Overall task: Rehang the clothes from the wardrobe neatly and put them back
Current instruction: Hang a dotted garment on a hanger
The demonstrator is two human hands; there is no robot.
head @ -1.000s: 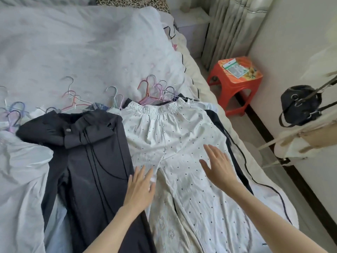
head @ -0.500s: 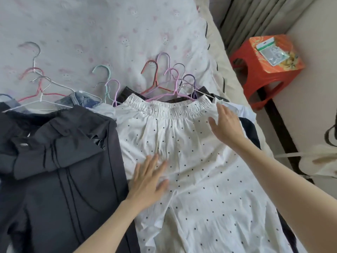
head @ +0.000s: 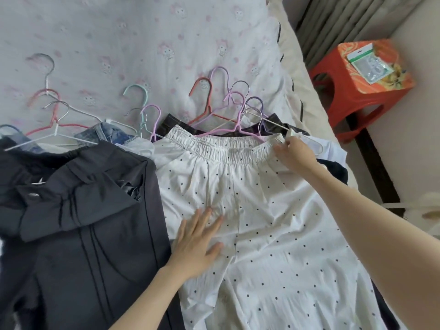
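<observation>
One white dotted trousers [head: 250, 210] lies at frame centre on the bed [head: 142, 32]. The left hand [head: 195, 241] presses flat, fingers spread; the right hand [head: 294, 152] pinches the waistband corner. About ten hangers [head: 207, 96] lie above. One dark garment [head: 83, 222] lies left, one red stool [head: 357, 91] upper right.

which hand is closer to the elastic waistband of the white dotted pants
Right. The right hand is at the right end of the waistband, fingers pinching it. The left hand lies flat lower down on the white dotted pants, near the crotch, well below the waistband.
</observation>
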